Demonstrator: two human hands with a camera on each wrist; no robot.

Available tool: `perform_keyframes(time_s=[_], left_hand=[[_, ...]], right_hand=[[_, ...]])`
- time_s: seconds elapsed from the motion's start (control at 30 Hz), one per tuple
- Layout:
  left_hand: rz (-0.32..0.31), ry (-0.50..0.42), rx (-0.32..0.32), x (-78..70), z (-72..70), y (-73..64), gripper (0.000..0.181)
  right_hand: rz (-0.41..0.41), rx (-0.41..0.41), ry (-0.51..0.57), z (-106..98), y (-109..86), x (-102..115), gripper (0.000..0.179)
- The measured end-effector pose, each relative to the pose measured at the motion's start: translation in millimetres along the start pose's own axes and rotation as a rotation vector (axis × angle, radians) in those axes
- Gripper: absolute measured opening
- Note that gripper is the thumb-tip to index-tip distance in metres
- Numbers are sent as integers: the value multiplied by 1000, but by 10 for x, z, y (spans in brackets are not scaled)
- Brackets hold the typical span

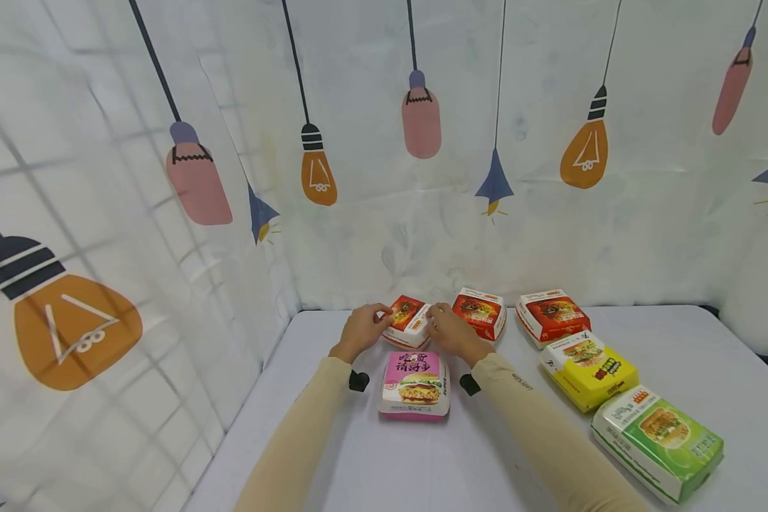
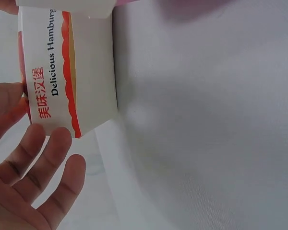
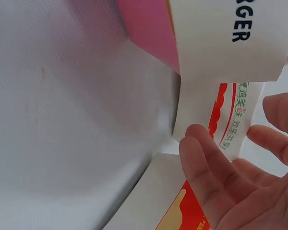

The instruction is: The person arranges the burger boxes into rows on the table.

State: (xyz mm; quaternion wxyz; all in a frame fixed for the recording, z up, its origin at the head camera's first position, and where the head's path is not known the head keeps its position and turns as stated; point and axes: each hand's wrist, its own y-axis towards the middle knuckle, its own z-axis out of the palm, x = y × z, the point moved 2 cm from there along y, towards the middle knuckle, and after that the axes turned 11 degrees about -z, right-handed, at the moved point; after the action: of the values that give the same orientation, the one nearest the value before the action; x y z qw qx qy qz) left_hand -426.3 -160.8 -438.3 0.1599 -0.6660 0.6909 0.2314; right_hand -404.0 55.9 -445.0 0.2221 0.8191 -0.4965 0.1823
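A red and white hamburger box lies near the back of the table, behind a pink and white burger box. My left hand touches its left side; in the left wrist view the fingertips rest at its corner, the lower fingers spread. From the right, my right hand reaches to the same box. Its fingers look fairly straight and loose beside the printed side in the right wrist view. The pink box partly covers the red one in both wrist views.
Two more red burger boxes stand to the right at the back, one nearer and one farther. A yellow box and a green box continue toward the front right. A patterned curtain hangs behind the white table.
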Motion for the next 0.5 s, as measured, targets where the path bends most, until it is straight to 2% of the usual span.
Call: perform_keyframes(time_s=[0.17,0.33,0.5], left_hand=[[-5,20,26,-14,-10,-22,42],[-21,21,91,-6,13,-28,62],[-25,9,149,9,30,-36,73]], right_hand=[[-14,-1,2,-9,-3,-2,34],[11,8,1,-9,-3,0,36],[10,9,6,-7,-9,8,37]])
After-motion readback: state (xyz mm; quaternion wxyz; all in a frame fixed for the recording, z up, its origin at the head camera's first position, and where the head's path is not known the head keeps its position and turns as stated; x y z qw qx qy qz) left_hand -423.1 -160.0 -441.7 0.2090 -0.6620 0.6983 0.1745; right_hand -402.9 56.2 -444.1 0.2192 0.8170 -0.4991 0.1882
